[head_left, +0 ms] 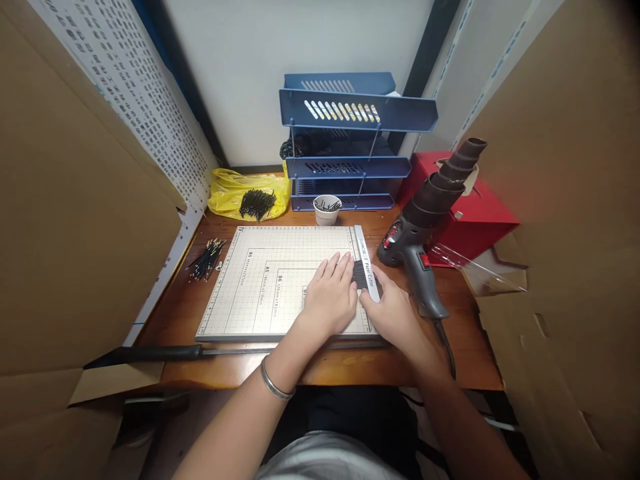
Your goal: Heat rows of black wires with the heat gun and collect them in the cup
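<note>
A paper cutter with a cream gridded board (240, 293) lies in front of me. On its right part, a row of thin black strips or tubes (359, 275) lies side by side against the silver guide bar (365, 257). My left hand (330, 297) rests flat on the board, fingers stretched out, its edge beside the black strips. At the lower end of the guide bar, my right hand (395, 317) curls with thumb on one side and fingers on the other; what is between them is hidden. The cutter's black-handled arm (175, 353) lies along the near edge.
A heat gun (425, 227) stands at right before a red box (480, 207). Behind are blue file trays (350, 167), a paper cup (327, 212) of small dark pieces, and a yellow bag (225, 193) with black pieces. A wire bundle (206, 260) lies left. Cardboard walls (560, 233) flank the table.
</note>
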The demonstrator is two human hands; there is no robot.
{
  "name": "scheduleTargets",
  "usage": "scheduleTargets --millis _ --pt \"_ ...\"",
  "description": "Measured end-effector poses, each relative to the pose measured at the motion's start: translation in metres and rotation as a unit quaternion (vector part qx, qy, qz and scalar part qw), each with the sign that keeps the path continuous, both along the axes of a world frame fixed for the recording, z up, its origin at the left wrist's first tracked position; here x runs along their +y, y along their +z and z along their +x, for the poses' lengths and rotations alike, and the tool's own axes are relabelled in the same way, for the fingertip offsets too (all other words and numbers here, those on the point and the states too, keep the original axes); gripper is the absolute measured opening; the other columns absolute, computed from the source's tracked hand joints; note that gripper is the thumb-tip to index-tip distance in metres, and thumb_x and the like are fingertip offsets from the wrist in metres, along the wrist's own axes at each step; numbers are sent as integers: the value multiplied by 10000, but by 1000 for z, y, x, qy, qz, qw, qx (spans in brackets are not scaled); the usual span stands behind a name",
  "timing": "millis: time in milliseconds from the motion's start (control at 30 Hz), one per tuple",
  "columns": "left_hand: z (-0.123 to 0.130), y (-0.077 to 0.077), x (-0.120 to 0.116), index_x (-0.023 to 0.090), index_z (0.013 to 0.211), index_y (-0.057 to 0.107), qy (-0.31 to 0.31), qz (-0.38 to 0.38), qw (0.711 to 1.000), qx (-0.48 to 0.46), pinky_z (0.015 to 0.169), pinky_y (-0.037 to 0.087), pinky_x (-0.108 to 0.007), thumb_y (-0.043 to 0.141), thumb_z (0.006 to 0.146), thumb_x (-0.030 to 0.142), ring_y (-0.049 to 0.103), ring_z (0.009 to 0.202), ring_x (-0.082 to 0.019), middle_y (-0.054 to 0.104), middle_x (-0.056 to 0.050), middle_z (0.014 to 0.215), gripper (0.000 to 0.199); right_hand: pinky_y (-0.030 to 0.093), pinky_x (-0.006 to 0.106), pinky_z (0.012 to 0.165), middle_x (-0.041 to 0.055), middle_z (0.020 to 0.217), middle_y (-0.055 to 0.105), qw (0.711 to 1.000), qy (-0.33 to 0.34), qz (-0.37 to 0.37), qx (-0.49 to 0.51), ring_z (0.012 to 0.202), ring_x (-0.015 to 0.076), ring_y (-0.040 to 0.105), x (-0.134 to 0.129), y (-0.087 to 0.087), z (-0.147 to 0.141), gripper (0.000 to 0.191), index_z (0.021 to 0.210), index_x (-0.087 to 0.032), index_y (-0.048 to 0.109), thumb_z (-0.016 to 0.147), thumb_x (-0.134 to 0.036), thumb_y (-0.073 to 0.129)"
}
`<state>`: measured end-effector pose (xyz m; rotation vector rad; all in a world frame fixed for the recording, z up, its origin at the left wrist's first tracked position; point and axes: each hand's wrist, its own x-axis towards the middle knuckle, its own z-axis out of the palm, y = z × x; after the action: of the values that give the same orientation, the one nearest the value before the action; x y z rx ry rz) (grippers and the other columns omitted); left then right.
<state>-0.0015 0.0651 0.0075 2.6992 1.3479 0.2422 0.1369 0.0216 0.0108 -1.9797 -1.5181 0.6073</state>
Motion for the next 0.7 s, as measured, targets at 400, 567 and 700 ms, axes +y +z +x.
scheduleTargets --millis 400,567,700 --pt "2 1 -1 53 1606 311 4 -24 1000 12 1296 190 -434 249 1079 321 207 1581 -252 260 -85 1696 595 386 553 1067 176 1392 632 998 3 -45 -43 1252 361 602 1 -1 -2 531 1479 -177 479 986 -335 360" --pt "2 2 -1 56 1609 306 8 -28 999 17 1299 191 -439 250 1078 325 202 1583 -252 250 -83 1697 598 370 546 1042 206 1395 615 994 20 -68 -82 1247 368 586 0 -1 -5 537 1517 -138 407 1022 -299 277" --pt "3 3 -1 54 1607 310 6 -28 999 20 1302 181 -435 241 1078 328 193 1585 -251 256 -88 1697 599 372 546 1038 213 1409 601 993 19 -76 -84 1268 374 569 0 0 -5 539 1515 -134 391 1023 -326 286"
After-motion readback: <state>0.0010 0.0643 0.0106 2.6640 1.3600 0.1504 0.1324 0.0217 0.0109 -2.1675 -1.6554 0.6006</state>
